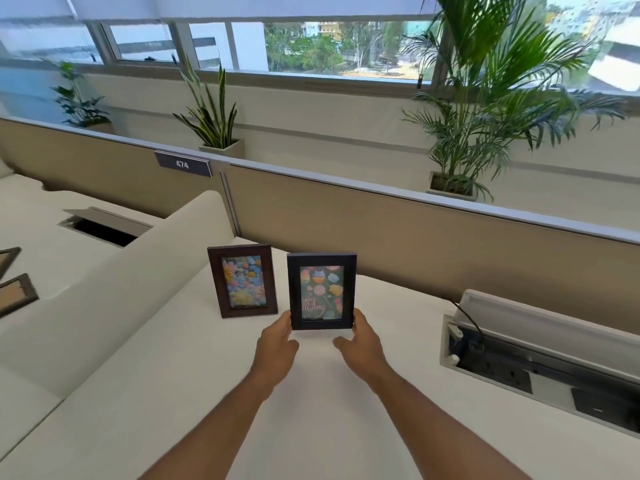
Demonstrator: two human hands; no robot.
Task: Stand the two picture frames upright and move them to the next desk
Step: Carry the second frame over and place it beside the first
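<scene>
A dark brown picture frame [242,281] with a pastel flower picture stands upright on the white desk [311,410], near the low white divider. Just to its right, a black picture frame [322,291] with a colourful greeting picture is upright too. My left hand [277,344] touches its lower left corner and my right hand [360,341] touches its lower right corner, fingers curled around the edges. Whether the black frame's base rests on the desk or hangs slightly above it is unclear.
A white divider [131,289] separates this desk from the left desk [45,237], where two other frames [15,294] lie flat and a cable hatch [104,226] is open. An open cable tray [540,358] lies at right. A tan partition [415,237] bounds the back.
</scene>
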